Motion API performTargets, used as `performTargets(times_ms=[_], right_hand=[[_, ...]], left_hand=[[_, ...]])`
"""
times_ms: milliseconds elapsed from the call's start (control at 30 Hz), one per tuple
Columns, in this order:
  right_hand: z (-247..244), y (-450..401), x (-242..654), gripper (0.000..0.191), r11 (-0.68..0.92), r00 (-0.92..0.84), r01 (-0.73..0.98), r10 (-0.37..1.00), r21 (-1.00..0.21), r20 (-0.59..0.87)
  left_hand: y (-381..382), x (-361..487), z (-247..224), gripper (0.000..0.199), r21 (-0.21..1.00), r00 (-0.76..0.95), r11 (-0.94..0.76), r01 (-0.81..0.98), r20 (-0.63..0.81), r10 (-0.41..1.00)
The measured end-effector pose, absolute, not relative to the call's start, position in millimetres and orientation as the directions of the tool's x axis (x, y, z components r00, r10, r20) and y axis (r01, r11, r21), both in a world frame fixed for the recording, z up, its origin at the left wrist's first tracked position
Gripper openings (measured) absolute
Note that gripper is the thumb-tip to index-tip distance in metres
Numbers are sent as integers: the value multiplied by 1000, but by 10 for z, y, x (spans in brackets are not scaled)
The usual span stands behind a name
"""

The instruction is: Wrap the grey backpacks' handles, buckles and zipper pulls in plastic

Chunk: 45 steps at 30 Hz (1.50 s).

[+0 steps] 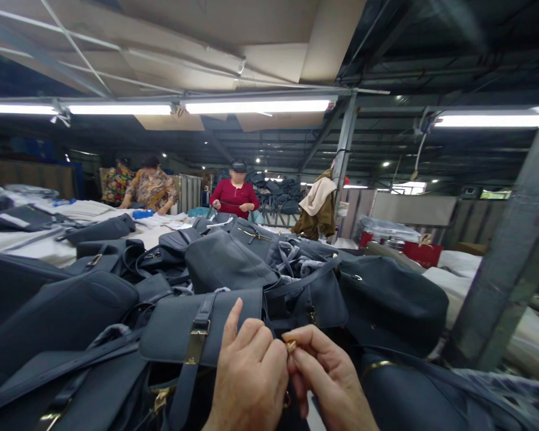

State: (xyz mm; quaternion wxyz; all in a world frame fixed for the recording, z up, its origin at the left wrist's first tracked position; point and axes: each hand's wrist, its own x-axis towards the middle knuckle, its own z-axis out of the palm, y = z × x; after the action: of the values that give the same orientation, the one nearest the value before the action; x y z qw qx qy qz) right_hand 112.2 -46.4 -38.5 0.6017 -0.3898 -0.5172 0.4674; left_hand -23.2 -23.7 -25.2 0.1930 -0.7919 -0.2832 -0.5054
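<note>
My right hand (pixel 330 374) pinches a small gold metal fitting (pixel 290 346) between thumb and fingertips. Close against it, my left hand (pixel 251 374) is curled with one finger raised; its fingertips are turned away, so what they hold is hidden. Just behind my left hand lies a dark blue-grey backpack (pixel 173 326) with a flap and a strap, and a gold buckle plate (pixel 193 347) on that strap. Below the flap a gold clasp (pixel 161 398) shows at the dark opening. A little gold ring (pixel 287 399) is visible between my hands.
Many similar dark bags (pixel 227 260) are heaped ahead and to both sides. A grey metal post (pixel 498 257) stands at the right. Across the tables a person in a red top (pixel 235 197) handles a strip, with two other people to the left.
</note>
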Motion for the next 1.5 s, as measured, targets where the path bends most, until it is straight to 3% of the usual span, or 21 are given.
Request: performTargets(times_ms=[167, 367, 600, 667, 733, 833, 900, 1167, 1500], right_hand=[[-422, -465, 1130, 35, 257, 7, -247, 965, -934, 263], [-423, -466, 1082, 33, 245, 59, -226, 970, -943, 237], [-457, -449, 1126, 32, 246, 6, -261, 967, -933, 254], [-445, -446, 1167, 28, 323, 53, -150, 946, -934, 319], [-416, -435, 1231, 17, 478, 70, 64, 874, -876, 481], [-355, -411, 1333, 9, 683, -36, 356, 692, -638, 721], [-320, -406, 1373, 11, 730, -95, 449, 613, -515, 785], [-287, -468, 1351, 14, 738, -137, 562, 529, -374, 837], [-301, -481, 1361, 18, 723, -196, 616, 526, -314, 827]], left_hand=[[-241, -232, -251, 33, -32, 331, -762, 647, 912, 243], [-242, -232, -257, 32, -24, 337, -769, 639, 907, 253], [-200, -259, -228, 23, 174, 292, -804, 568, 871, 395], [-190, -268, -225, 21, 216, 284, -798, 562, 856, 432], [-186, -274, -222, 20, 234, 281, -797, 557, 850, 446], [-195, -278, -214, 20, 237, 302, -805, 543, 840, 451], [-205, -280, -202, 20, 235, 323, -815, 530, 832, 451], [-233, -324, -151, 20, 260, 362, -839, 478, 811, 459], [-232, -337, -161, 20, 227, 400, -858, 461, 810, 429]])
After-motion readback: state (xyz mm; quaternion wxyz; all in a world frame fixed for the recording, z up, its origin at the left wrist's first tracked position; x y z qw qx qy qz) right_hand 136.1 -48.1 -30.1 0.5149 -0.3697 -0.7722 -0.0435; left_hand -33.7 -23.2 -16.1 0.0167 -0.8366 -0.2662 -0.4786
